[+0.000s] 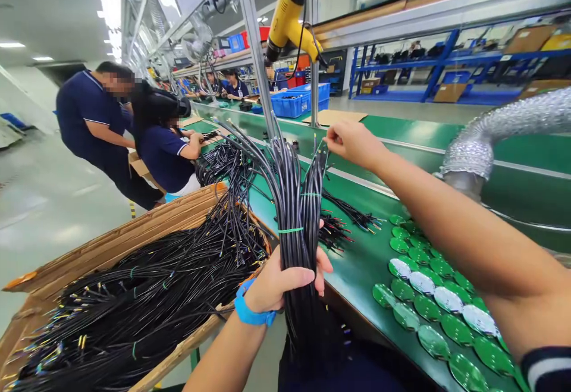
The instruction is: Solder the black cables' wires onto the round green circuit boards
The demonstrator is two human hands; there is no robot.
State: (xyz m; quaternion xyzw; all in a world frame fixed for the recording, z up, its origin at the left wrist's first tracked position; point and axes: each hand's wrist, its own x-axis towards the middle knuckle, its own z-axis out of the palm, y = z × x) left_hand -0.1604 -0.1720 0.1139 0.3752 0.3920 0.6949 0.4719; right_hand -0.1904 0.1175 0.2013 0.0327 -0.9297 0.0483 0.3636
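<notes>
Left hand (283,282) clamped round the black cable bundle (298,201), bundle upright at 12 o'clock, fist below the green tie (289,230). Right hand (354,144) at 1 o'clock, fingertips pinched together at bundle top; can't tell if on a strand. Cardboard box (111,249) at 8 o'clock, full of cables (134,297).

Glossy plastic cables (300,201), matt cardboard carton (111,248)

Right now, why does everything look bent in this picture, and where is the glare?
In the head view, wide-angle distortion bows the green workbench and the metal overhead rail toward the edges; the ceiling lights burn out white, and glare whitens several round green discs.
</notes>
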